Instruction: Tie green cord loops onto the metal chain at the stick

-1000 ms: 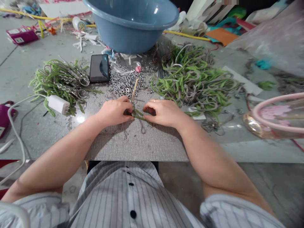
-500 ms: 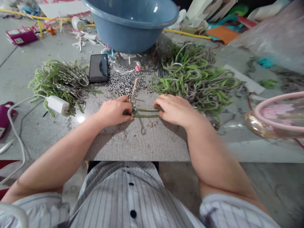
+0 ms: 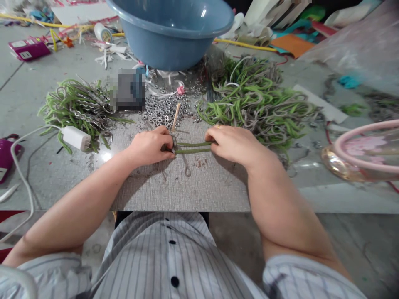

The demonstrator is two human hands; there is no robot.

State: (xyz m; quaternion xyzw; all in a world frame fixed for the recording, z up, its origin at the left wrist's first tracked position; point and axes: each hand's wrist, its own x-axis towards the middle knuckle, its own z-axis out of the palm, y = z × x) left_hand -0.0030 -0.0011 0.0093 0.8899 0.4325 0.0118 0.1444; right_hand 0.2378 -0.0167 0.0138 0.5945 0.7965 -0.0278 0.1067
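Noted at the far left of the counter [image 3: 50, 174] a white charger plug [image 3: 75, 137] with its cable, touching the near edge of a left pile of green cords [image 3: 77, 106] mixed with metal rings. Recorded just right of that pile a dark flat item [image 3: 127, 90], blurred beyond telling, and behind it a blue basin [image 3: 174, 31] standing upright. Found in front of the basin a heap of small silver rings [image 3: 163, 109], with a thin wooden stick [image 3: 176, 116] rising tilted from its near edge. Observed the left hand [image 3: 151, 146] resting on a grey textured board [image 3: 187, 185], fingers curled in, thumb and fingertips pinching the left end of a green cord [image 3: 193, 148] right at the foot of the stick. Traced the cord as two parallel strands, lying straight across the board between both hands. Observed the right hand [image 3: 233, 143] closed likewise, fingers folded under, pinching the cord's right end. Logged beyond the right hand a larger right pile of green and grey cords [image 3: 255, 99], and at the far right a pink-rimmed container [image 3: 364, 151], well apart from the cord.
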